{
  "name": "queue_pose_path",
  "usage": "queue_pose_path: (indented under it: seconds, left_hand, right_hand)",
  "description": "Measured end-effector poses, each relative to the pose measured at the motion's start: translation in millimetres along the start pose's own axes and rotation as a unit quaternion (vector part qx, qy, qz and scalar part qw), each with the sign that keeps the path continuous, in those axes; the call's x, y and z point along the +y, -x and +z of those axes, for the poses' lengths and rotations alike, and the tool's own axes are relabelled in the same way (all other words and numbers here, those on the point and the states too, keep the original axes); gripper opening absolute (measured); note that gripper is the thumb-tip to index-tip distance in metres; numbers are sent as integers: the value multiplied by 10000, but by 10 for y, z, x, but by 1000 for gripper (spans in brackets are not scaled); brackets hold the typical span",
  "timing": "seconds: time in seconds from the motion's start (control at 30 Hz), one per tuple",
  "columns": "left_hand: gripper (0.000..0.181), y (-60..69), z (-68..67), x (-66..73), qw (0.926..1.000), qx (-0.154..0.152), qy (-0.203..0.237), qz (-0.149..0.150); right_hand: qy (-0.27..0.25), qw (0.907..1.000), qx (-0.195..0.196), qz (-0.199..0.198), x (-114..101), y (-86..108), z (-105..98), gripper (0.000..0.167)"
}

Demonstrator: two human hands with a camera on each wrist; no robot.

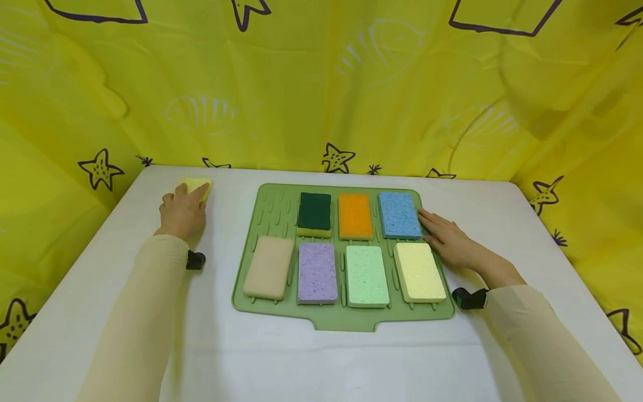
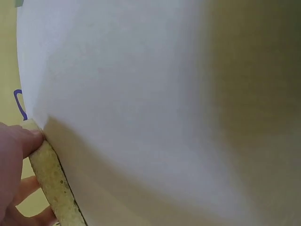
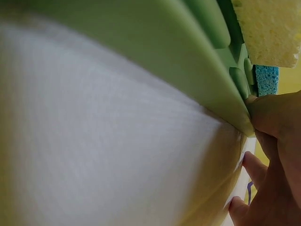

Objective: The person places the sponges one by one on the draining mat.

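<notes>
At the table's back left my left hand (image 1: 182,213) holds a yellow sponge (image 1: 197,187). In the left wrist view the thumb lies on one side of this sponge (image 2: 52,181) and fingers on the other; a thin dark layer shows along its table side. My right hand (image 1: 449,237) rests against the right edge of a green drying mat (image 1: 346,321). Its thumb touches the mat's rim in the right wrist view, while other fingertips (image 3: 251,165) are on the table side. On the mat's right side lie a blue sponge (image 1: 399,215) and a pale yellow sponge (image 1: 420,272).
Also on the mat are a dark-green-topped sponge (image 1: 314,214), an orange sponge (image 1: 355,216), a beige sponge (image 1: 269,268), a purple sponge (image 1: 317,273) and a mint sponge (image 1: 367,276). A yellow curtain (image 1: 301,84) borders the white table (image 1: 271,363) behind and at both sides.
</notes>
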State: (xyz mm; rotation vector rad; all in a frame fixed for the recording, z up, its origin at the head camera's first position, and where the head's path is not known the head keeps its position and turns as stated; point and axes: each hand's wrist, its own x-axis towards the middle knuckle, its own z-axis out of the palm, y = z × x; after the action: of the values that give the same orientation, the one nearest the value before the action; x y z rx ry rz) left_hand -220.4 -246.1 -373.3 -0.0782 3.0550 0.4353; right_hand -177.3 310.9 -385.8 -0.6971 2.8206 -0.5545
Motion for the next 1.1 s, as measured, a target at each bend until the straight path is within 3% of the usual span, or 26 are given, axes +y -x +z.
queue_pose_path:
  seconds: [0.4, 0.7, 1.1]
  left_hand:
    - [46, 37, 5, -3, 9978, 616, -16, 233]
    - [44, 27, -22, 88, 9974, 576, -6, 421]
    - [46, 47, -39, 231, 9975, 547, 70, 451]
  right_hand:
    - [27, 10000, 26, -32, 0, -6, 1, 54]
    - [5, 10000, -5, 11, 19, -1, 14, 55]
    - [-16, 10000, 9, 11, 19, -2, 11, 55]
